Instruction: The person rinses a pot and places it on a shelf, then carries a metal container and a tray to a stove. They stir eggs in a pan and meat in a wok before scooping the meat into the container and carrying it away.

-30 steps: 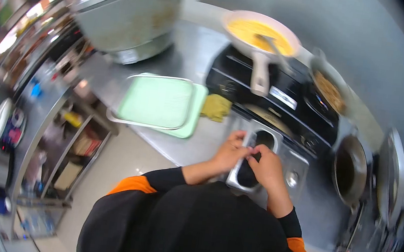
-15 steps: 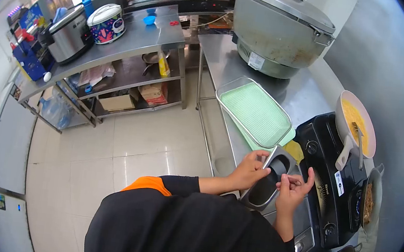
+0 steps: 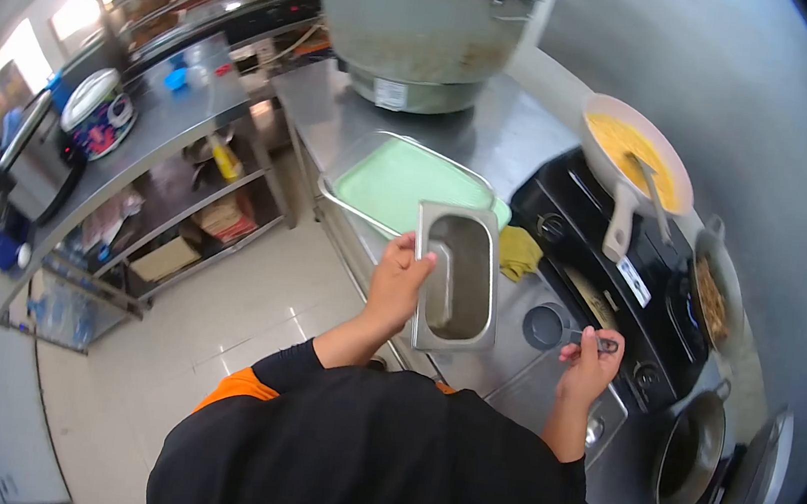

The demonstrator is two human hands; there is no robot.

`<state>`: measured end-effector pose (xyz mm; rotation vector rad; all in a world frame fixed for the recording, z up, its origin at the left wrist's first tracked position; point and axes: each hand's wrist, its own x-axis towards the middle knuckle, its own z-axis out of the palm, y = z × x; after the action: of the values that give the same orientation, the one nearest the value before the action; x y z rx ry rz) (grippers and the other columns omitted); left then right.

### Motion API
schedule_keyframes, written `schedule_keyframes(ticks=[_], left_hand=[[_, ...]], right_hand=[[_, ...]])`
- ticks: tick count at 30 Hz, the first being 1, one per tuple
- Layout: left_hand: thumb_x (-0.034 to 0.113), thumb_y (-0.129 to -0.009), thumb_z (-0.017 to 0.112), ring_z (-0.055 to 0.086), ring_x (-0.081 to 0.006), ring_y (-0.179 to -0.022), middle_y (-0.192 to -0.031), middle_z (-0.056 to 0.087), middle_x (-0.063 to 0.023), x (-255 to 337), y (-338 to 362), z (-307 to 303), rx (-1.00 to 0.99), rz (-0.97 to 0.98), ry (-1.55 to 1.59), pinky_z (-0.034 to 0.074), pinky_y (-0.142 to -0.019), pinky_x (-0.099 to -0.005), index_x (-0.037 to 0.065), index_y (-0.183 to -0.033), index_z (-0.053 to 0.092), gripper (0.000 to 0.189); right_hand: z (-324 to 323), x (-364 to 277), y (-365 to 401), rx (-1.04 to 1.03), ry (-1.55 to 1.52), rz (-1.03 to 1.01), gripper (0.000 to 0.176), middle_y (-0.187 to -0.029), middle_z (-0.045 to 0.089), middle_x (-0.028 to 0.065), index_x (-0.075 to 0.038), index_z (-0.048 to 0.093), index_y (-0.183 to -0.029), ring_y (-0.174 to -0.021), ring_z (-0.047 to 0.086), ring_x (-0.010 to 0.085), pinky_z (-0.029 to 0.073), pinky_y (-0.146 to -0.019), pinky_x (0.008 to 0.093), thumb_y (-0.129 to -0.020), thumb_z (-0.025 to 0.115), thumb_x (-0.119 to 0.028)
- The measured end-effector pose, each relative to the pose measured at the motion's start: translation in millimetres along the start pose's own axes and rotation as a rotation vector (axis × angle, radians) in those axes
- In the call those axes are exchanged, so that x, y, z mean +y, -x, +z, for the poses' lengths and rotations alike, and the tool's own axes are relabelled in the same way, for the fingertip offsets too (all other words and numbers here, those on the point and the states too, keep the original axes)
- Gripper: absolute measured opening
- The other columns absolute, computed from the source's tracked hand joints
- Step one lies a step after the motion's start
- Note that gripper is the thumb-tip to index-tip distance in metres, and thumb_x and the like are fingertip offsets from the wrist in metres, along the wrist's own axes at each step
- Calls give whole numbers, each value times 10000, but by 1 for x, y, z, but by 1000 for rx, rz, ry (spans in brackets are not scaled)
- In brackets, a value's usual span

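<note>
At the middle of the frame, the left hand (image 3: 394, 286) grips a deep metal container (image 3: 492, 308) by its near-left wall, thumb over the rim and fingers outside. Its open top faces the camera, showing the inner walls and bottom. Right of it, the right hand (image 3: 591, 368) is closed around the handle of a small dark cup (image 3: 543, 327), which is held apart from the container. Whether the container's base touches the counter (image 3: 503, 363) cannot be told.

The step in hand looks like handling the two pieces separately, one in each hand. Any further move of the container would call for a firm left grip, since only one side is held and it could tip. Moving the cup would call for a level wrist and care around the nearby stove (image 3: 530, 207); its contents, if any, cannot be made out.

Above the container, its far end overlaps the view of a green tray (image 3: 408, 177) in a wire-rimmed basket (image 3: 336, 188). A yellow-green cloth (image 3: 519, 254) lies between container and stove. At the upper right, a pale pan (image 3: 620, 223) holds yellow food (image 3: 607, 136) and a spatula (image 3: 658, 193); a large cooker (image 3: 422, 23) stands at the top.
</note>
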<state>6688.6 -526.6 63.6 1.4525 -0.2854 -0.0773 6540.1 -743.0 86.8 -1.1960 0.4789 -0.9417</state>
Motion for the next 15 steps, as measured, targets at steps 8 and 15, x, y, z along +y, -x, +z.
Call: schedule_keyframes(ticks=[8,15], left_hand=[[126,-702,607,364,-343,-1074,-1097,459,-144,6,-78,78,54,819,-400,262,-888,-460,18,-551,494,217],[135,-643,647,345,-327,-1112,-1069,492,-45,-13,-110,124,-136,1136,-585,174,-923,-577,59,-534,488,208]], right_hand=[[-50,0,17,71,166,39,164,-642,484,53,-46,431,-847,-420,494,132,391,-371,236,-765,573,-51],[-71,5,53,172,163,95,149,-635,471,37,-56,446,-838,-407,485,129,378,-355,237,-753,567,-38]])
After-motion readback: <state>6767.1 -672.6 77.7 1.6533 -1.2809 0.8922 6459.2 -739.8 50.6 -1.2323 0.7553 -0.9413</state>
